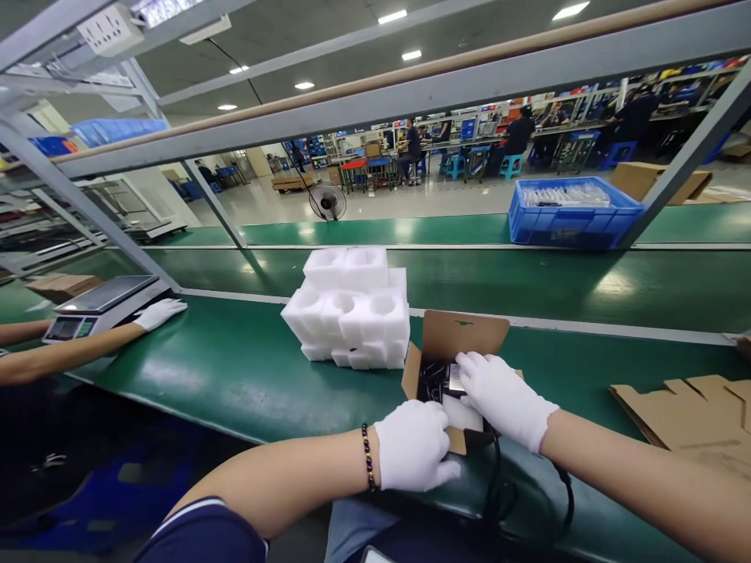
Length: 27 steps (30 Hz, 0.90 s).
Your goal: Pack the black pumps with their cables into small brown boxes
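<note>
A small open cardboard box [463, 336] stands at the near edge of the green belt [235, 367], its flaps up. Inside lie dark cables and a white insert. My left hand [415, 444], in a white glove, grips the box's near side with curled fingers. My right hand [503, 395], also gloved, reaches into the box from the right, fingers bent down onto the contents. A black cable [498, 485] trails from the box down over the belt's edge towards me.
A stack of white foam trays [352, 313] stands just left of the box. Flat cardboard blanks [692, 410] lie at right. A blue crate [572, 211] sits on the far belt. At left, a co-worker's gloved hand [158, 313] rests by a weighing scale [99, 305].
</note>
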{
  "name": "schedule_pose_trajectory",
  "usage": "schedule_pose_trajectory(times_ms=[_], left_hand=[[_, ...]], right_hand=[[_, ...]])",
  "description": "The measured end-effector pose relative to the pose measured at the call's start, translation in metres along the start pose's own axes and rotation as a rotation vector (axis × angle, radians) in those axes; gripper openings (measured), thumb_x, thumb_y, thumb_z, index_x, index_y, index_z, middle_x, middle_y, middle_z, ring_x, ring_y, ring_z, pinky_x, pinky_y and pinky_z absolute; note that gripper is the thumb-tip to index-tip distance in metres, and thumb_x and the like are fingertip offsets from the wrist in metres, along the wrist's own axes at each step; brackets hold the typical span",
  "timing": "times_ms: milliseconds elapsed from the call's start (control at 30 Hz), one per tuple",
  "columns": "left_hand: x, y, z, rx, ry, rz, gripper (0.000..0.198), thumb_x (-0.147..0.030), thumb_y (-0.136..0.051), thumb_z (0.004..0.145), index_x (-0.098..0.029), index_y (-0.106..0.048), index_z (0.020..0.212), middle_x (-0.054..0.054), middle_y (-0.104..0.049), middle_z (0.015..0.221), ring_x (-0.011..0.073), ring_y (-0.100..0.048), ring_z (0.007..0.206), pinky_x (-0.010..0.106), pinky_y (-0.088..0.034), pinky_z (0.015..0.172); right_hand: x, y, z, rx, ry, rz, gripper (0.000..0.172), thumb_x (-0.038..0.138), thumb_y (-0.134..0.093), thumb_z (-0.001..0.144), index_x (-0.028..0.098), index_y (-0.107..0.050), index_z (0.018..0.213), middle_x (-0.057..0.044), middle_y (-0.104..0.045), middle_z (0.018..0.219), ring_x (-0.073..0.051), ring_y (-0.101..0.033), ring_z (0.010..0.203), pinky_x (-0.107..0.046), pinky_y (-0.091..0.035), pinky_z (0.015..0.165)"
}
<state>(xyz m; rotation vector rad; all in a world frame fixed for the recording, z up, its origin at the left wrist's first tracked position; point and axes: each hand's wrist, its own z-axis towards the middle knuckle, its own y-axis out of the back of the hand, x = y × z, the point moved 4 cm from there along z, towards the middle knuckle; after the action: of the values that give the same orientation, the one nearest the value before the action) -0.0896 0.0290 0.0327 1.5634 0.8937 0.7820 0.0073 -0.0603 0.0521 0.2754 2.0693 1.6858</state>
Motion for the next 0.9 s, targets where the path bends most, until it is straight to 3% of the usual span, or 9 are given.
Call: schedule_pose_trajectory(times_ms=[133,233,300,367,467,567,667,767,900], left_hand=[[-0.008,0.018,-0.002,-0.086,0.011,-0.03,0.046,-0.051,-0.041,0.091,-0.017,-0.069,0.075,0.008,-0.064,0.076,0.0211,-0.059,0.076,0.033,-0.044,0.058],[-0.049,0.038,0.006,-0.338,-0.383,0.067,0.035,-0.025,-0.037,0.091,-0.025,-0.071,0.082,0.005,-0.068,0.093,0.0184,-0.059,0.087,0.035,-0.048,0.075],[-0.083,0.037,0.018,-0.471,-0.624,0.17,0.05,-0.019,-0.024,0.093,-0.036,-0.067,0.114,-0.002,-0.064,0.121,0.0122,-0.051,0.119,0.029,-0.04,0.1],[-0.107,0.025,0.045,-0.453,-0.619,0.28,0.054,-0.023,-0.02,0.094,-0.042,-0.06,0.125,-0.01,-0.061,0.128,0.0116,-0.05,0.124,0.03,-0.037,0.105],[-0.126,0.01,0.092,-0.414,-0.546,0.361,0.057,-0.015,-0.02,0.092,-0.038,-0.064,0.121,-0.007,-0.06,0.131,0.0101,-0.053,0.122,0.032,-0.036,0.107],[-0.127,0.002,0.133,-0.099,-0.494,0.335,0.049,-0.013,-0.031,0.089,-0.03,-0.071,0.109,0.001,-0.065,0.124,0.017,-0.059,0.115,0.041,-0.039,0.106],[-0.122,0.005,0.144,0.26,-0.534,0.168,0.037,-0.014,-0.04,0.085,-0.021,-0.076,0.09,0.008,-0.07,0.114,0.0206,-0.066,0.099,0.043,-0.049,0.089],[-0.116,0.025,0.13,0.203,-0.584,0.02,0.033,-0.013,-0.043,0.084,-0.019,-0.074,0.077,0.009,-0.073,0.101,0.0166,-0.067,0.085,0.031,-0.052,0.066],[-0.086,0.047,0.089,-0.147,-0.613,-0.075,0.024,-0.026,-0.048,0.089,-0.025,-0.071,0.089,0.004,-0.073,0.091,0.0187,-0.065,0.075,0.033,-0.048,0.05]], right_hand=[[-0.006,0.002,0.004,0.14,0.03,-0.032,0.028,0.019,-0.052,0.089,0.008,-0.061,0.113,-0.017,-0.063,0.095,-0.033,-0.062,0.086,-0.04,-0.046,0.067],[-0.008,0.003,0.012,0.223,0.079,0.029,0.025,0.019,-0.053,0.087,0.009,-0.062,0.109,-0.016,-0.065,0.096,-0.032,-0.064,0.086,-0.036,-0.046,0.066],[-0.007,0.001,0.02,0.252,0.118,0.062,0.027,0.016,-0.057,0.084,0.01,-0.063,0.109,-0.015,-0.065,0.099,-0.032,-0.065,0.088,-0.036,-0.046,0.066],[-0.006,-0.001,0.027,0.27,0.146,0.076,0.03,0.015,-0.058,0.08,0.012,-0.063,0.11,-0.015,-0.065,0.102,-0.033,-0.065,0.089,-0.036,-0.047,0.066],[-0.007,0.0,0.033,0.279,0.167,0.111,0.028,0.018,-0.054,0.084,0.014,-0.066,0.108,-0.015,-0.065,0.102,-0.032,-0.064,0.09,-0.037,-0.047,0.067],[-0.014,0.007,0.032,0.246,0.21,0.221,0.03,0.023,-0.044,0.09,0.019,-0.069,0.107,-0.012,-0.065,0.101,-0.028,-0.064,0.088,-0.036,-0.046,0.071],[-0.026,0.01,0.028,0.282,0.257,0.337,0.028,0.019,-0.047,0.084,0.02,-0.073,0.092,-0.008,-0.065,0.098,-0.023,-0.062,0.087,-0.033,-0.046,0.077],[-0.038,0.005,0.026,0.344,0.29,0.403,0.025,0.015,-0.051,0.074,0.019,-0.075,0.078,-0.008,-0.067,0.101,-0.024,-0.061,0.091,-0.031,-0.045,0.081],[-0.05,-0.008,0.027,0.299,0.298,0.494,0.027,0.016,-0.052,0.073,0.02,-0.077,0.08,-0.007,-0.064,0.118,-0.025,-0.061,0.102,-0.031,-0.046,0.088]])
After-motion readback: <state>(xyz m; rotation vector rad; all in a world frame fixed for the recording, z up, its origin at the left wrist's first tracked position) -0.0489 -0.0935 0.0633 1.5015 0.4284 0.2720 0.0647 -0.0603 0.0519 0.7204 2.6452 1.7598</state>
